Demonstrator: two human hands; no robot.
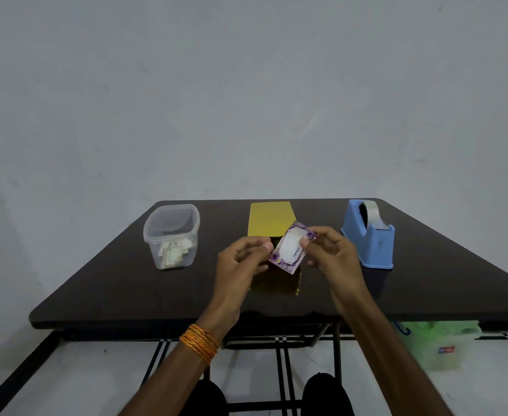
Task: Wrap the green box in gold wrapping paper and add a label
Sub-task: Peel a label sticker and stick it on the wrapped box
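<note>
Clear tub (171, 232) at left of dark table (112, 280); blue tape dispenser (372, 244) at right; green bag (438, 337) beneath.

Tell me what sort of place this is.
Probably a plain room at home, used for gift wrapping: a dark table against a bare grey wall, a tiled floor, and a blue tape dispenser near the gold-wrapped box.

Both hands, left hand (243, 255) and right hand (329, 255), pinch a purple-bordered label (290, 247). It tilts above the gold-wrapped box (272, 222) at the tabletop's (112, 283) middle.

Purple-flowered label (291, 247), blue tape dispenser (369, 235)
</note>
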